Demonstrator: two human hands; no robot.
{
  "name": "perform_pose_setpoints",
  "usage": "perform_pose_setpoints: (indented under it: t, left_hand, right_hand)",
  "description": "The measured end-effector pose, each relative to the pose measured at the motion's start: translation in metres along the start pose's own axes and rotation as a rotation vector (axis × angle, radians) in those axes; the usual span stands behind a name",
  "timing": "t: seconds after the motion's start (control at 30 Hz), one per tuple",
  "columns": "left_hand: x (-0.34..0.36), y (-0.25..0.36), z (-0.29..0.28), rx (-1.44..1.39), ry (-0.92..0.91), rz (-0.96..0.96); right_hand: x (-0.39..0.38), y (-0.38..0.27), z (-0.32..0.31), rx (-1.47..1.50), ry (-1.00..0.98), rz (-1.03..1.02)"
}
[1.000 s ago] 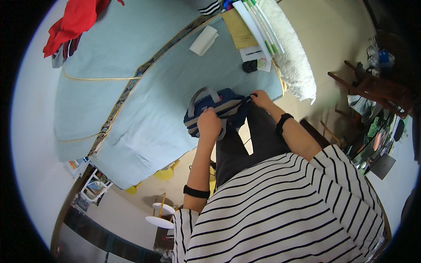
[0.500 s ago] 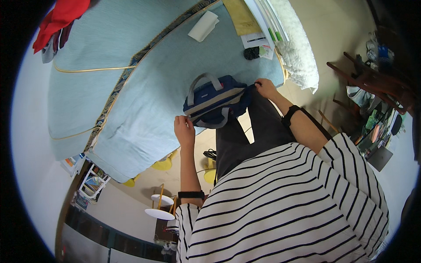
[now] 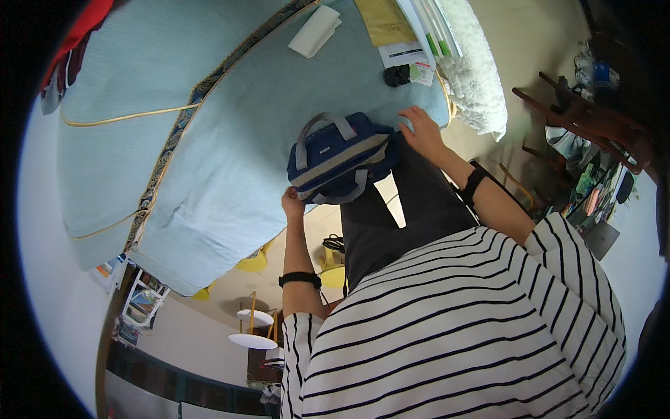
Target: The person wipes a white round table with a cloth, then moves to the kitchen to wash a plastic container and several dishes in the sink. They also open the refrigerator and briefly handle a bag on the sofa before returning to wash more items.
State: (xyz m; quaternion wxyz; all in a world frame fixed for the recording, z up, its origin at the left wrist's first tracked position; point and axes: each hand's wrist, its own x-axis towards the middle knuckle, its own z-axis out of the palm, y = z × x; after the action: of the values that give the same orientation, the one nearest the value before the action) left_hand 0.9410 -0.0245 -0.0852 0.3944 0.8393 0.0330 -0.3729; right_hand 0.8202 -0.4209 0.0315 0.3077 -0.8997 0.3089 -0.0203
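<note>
A navy bag (image 3: 331, 143) with grey handles and a pale stripe sits at the near edge of the light blue bed (image 3: 209, 160), in front of my dark trousers. My left hand (image 3: 293, 199) is closed on the bag's lower left corner; whether it grips a zipper pull is too small to tell. My right hand (image 3: 422, 134), fingers apart and curved, is just off the bag's right end, with nothing visible in it.
A white folded cloth (image 3: 314, 31), yellow envelope (image 3: 382, 21), papers and a dark bundle (image 3: 396, 75) lie on the bed beside a fluffy white pillow (image 3: 478, 91). Wooden chairs (image 3: 593, 126) stand at right, yellow stools (image 3: 255, 262) and a white round stool (image 3: 251, 341) below.
My left hand moved from the bag's middle down-left to its corner. My right hand let go of the bag's right end, its fingers spreading. The bag appears slightly higher in the view.
</note>
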Motion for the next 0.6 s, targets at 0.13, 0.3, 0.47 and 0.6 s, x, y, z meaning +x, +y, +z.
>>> perform_pose_setpoints:
  t: [0.13,0.3,0.47,0.6]
  left_hand:
    - [-0.017,0.060,-0.012,0.058,0.172,0.159]
    - [-0.021,0.144,-0.027,0.166,-0.023,0.450]
    - [0.012,0.189,-0.010,0.187,-0.095,0.261]
    - [0.021,0.214,-0.011,0.237,0.062,0.373]
  right_hand:
    - [-0.002,-0.064,-0.006,0.278,-0.334,-0.382]
    - [-0.023,-0.096,0.020,0.014,-0.589,-0.558]
    - [-0.062,-0.100,0.019,-0.077,-0.849,-0.662]
    - [-0.086,-0.105,-0.001,-0.051,-0.809,-0.738]
